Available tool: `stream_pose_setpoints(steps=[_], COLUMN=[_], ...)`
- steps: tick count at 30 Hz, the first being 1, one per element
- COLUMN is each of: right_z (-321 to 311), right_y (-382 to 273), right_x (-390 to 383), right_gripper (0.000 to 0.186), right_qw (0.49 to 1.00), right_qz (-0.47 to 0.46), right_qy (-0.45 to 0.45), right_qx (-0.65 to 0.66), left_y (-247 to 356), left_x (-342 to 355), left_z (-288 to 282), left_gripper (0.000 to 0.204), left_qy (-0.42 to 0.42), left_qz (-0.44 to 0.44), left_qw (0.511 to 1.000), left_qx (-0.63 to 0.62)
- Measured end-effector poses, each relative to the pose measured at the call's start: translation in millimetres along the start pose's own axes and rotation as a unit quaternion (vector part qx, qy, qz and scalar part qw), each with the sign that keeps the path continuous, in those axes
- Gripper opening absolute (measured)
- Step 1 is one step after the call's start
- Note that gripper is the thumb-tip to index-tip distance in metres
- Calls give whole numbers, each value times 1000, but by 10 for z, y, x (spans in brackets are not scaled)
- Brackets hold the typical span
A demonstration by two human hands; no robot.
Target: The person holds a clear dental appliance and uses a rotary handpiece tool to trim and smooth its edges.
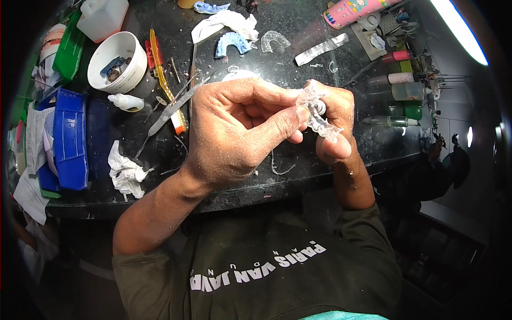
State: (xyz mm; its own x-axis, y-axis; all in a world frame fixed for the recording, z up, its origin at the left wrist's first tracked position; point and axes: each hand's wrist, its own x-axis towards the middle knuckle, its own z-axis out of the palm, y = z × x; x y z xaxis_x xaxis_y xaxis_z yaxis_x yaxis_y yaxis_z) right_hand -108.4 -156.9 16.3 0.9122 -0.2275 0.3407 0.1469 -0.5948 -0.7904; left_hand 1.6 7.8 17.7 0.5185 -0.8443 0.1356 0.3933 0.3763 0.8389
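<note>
My left hand (229,125) is closed, its thumb and index finger pinching the edge of a clear dental aligner (324,128). The aligner is tilted, with its scalloped tooth edge showing. My right hand (340,109) is closed at its other side, the thumb near the lower end and the fingers bent behind it. Between the aligner and my right fingers sits a small round grey part (319,107), too small to name. Pale dust covers both hands. Beyond them on the dark bench lie a blue-and-white dental model (229,45) and another clear aligner (275,40).
A white tub (117,61) and a small white bottle (127,102) stand left, near a metal spatula (168,114) and a yellow-orange cutter (160,69). A blue bin (71,140) is at the left edge. Crumpled tissue (126,169) lies nearer; several bottles (408,92) line the right.
</note>
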Motion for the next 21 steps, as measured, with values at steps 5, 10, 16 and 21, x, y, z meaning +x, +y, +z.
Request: stream_pose_setpoints(steps=[5, 10, 16, 21], right_z=[3, 22, 4, 7], right_y=[41, 11, 26, 27], right_x=[-14, -13, -16, -24], right_gripper=[76, 81, 81, 82], right_qw=[1000, 1000, 1000, 1000], right_qz=[-25, -16, -22, -27], right_qy=[2, 9, 8, 12], right_qx=[5, 3, -2, -4], left_y=[-15, 2, -4, 6], left_x=[5, 2, -1, 4], left_z=[0, 5, 3, 15], left_gripper=[12, 13, 11, 11], left_qy=[-4, 2, 3, 5], left_qz=[12, 19, 32, 32], left_qw=[1000, 1000, 999, 999], left_qx=[1, 16, 11, 14])
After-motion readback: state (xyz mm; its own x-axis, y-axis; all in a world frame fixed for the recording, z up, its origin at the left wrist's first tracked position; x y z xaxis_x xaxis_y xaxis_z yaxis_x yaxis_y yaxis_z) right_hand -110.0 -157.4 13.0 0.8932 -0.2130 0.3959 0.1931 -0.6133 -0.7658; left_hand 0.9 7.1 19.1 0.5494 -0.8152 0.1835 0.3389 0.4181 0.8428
